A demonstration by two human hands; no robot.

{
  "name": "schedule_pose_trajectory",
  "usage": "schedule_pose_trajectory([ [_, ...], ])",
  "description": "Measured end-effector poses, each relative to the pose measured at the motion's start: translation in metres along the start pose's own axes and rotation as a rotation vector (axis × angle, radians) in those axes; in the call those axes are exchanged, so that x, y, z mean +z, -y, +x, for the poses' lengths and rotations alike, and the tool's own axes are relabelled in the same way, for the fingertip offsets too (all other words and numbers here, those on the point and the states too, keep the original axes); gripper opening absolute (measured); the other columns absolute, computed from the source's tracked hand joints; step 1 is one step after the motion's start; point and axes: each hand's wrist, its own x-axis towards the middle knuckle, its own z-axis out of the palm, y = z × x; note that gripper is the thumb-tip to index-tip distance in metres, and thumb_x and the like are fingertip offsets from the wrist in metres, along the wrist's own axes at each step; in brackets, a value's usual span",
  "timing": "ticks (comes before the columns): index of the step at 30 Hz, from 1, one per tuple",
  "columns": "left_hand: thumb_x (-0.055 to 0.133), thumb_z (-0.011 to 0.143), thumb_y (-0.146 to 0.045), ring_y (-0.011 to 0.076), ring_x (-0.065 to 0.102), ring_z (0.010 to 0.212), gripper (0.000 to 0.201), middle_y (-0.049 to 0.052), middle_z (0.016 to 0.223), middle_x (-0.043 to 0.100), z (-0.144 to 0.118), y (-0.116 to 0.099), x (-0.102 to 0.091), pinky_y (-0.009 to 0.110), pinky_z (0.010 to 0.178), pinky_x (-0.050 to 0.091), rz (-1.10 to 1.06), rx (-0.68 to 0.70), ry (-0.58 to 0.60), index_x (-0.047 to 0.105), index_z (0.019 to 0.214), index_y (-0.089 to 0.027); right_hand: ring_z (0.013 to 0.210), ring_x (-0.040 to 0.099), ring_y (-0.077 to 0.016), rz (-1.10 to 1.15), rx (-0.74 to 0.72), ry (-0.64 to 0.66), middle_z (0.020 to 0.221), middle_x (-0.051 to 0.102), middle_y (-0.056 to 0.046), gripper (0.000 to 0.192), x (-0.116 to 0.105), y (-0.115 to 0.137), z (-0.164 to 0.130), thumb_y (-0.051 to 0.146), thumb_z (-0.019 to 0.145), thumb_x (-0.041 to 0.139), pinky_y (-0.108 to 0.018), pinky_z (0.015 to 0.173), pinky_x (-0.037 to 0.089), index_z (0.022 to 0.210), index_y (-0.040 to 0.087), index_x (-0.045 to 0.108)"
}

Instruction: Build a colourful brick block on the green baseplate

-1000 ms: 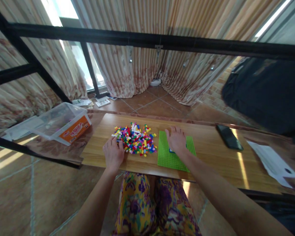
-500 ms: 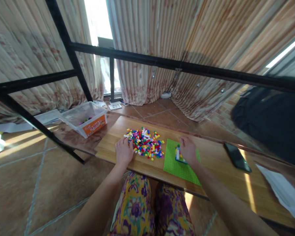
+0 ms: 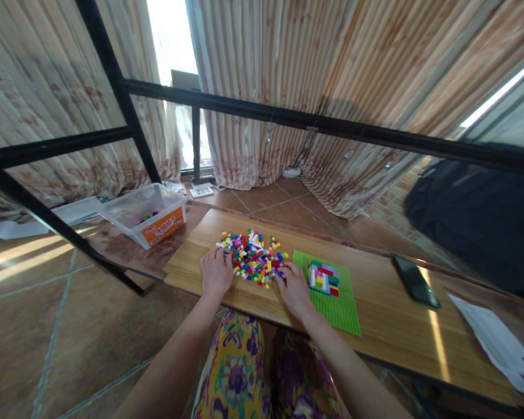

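Loose multicoloured plastic bricks (image 3: 254,258) heaped centre frame on wooden board (image 3: 388,314), left hand (image 3: 216,273) flat at pile's left edge, right hand (image 3: 293,288) fingers loosely curled at its right edge, grip unclear; small striped build (image 3: 324,277) started on green studded baseplate (image 3: 338,305), most bricks unplaced.

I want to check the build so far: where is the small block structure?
In the head view, the block structure sits on the green baseplate, just right of the right hand.

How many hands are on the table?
2. The left hand rests at the left edge of the brick pile; the right hand is at its right edge, beside the green plate.
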Motion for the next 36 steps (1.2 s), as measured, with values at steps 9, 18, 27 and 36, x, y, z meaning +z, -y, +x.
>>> schedule_pose_trajectory([
  [9, 0.043, 0.092, -0.028, 0.0295, 0.054, 0.115, 0.033, 0.015, 0.120, 0.063, 0.000, 0.000, -0.002, 0.044, 0.099, 0.039, 0.005, 0.007, 0.004, 0.062, 0.113, -0.012, 0.107, 0.055, -0.0229, 0.160, 0.048, -0.087, 0.111, 0.062, -0.014, 0.036, 0.000, 0.005, 0.003, 0.036, 0.094, 0.039, -0.040, 0.098, 0.044, 0.103, 0.017, 0.068],
  [18, 0.042, 0.092, -0.028, 0.0291, 0.055, 0.113, 0.032, 0.015, 0.117, 0.065, 0.000, 0.002, 0.001, 0.044, 0.097, 0.041, 0.019, 0.009, -0.012, 0.063, 0.111, -0.013, 0.074, 0.063, -0.0204, 0.465, 0.269, -0.094, 0.082, 0.069, -0.006, 0.042, -0.013, 0.013, 0.012, 0.046, 0.094, 0.031, -0.033, 0.069, 0.049, 0.105, 0.020, 0.061],
  [27, 0.042, 0.092, -0.029, 0.0294, 0.056, 0.112, 0.033, 0.015, 0.116, 0.065, 0.000, 0.003, 0.000, 0.045, 0.096, 0.041, 0.030, 0.017, -0.011, 0.063, 0.112, -0.013, 0.057, 0.055, -0.0169, 0.425, 0.306, -0.168, 0.061, 0.060, 0.000, 0.045, -0.005, 0.017, 0.014, 0.052, 0.093, 0.030, -0.028, 0.058, 0.041, 0.091, 0.020, 0.062],
  [36, 0.042, 0.092, -0.028, 0.0286, 0.056, 0.113, 0.031, 0.014, 0.117, 0.064, -0.001, 0.004, 0.001, 0.044, 0.096, 0.041, 0.011, 0.022, -0.022, 0.064, 0.111, -0.015, 0.070, 0.065, -0.0197, 0.261, 0.279, -0.128, 0.078, 0.072, -0.006, 0.044, 0.001, 0.021, 0.020, 0.047, 0.092, 0.035, -0.029, 0.066, 0.043, 0.094, 0.020, 0.070],
])
